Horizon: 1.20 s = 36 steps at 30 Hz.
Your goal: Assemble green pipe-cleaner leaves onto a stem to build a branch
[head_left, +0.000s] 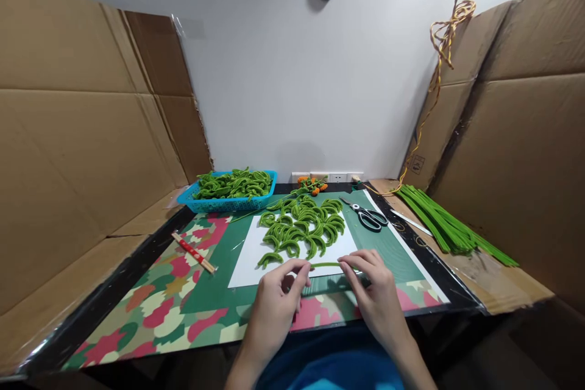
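Note:
A short green pipe cleaner (325, 264) stretches nearly straight between my two hands, above the front of a white paper sheet (244, 265). My left hand (284, 292) pinches its left end between thumb and fingers. At the other end, the thumb and fingertips of my right hand (371, 280) are closed on it. Just beyond my hands, several bent green pipe cleaner pieces (292, 237) lie spread over the sheet, curved like leaves.
Scissors (369, 217) with black handles lie right of the sheet. A blue basket (228, 203) of green pieces stands back left. Straight green pipe cleaners (439, 219) lie at right, wrapped chopsticks (194, 252) at left. An orange-flowered stem (313, 186) rests behind. Cardboard walls (82, 122) flank the table.

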Each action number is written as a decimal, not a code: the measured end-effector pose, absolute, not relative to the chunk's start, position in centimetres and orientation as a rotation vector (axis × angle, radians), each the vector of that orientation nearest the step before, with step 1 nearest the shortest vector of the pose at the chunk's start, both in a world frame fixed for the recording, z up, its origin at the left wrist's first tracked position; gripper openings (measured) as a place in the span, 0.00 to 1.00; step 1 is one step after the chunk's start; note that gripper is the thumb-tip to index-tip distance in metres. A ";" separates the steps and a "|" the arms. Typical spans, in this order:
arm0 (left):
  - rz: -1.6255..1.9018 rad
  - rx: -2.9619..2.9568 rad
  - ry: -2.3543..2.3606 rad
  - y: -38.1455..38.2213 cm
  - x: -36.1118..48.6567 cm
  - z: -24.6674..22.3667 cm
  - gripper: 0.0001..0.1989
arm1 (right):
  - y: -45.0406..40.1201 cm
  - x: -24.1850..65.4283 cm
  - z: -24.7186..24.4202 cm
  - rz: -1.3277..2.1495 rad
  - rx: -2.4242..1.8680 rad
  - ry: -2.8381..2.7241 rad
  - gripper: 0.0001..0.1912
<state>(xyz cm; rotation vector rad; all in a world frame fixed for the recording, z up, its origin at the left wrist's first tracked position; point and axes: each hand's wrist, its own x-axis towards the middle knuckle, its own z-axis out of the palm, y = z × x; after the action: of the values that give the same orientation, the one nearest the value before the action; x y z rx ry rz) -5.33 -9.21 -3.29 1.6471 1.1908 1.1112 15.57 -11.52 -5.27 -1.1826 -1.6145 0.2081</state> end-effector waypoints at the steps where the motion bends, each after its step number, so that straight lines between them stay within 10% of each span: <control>1: 1.167 1.638 1.203 -9.2 -5.3 -3.4 0.21 | -11.5 15.6 -5.4 0.154 -1.197 -1.609 0.12; 36: 0.992 1.584 1.165 -10.7 -1.6 -2.9 0.21 | -10.9 16.5 -4.4 1.296 -0.771 -1.035 0.20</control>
<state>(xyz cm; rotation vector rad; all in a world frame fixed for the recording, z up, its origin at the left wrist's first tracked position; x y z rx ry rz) -1.62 -10.68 -2.87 1.5838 1.1649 0.9917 16.51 -10.85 -4.44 -0.7705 -1.0346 1.2960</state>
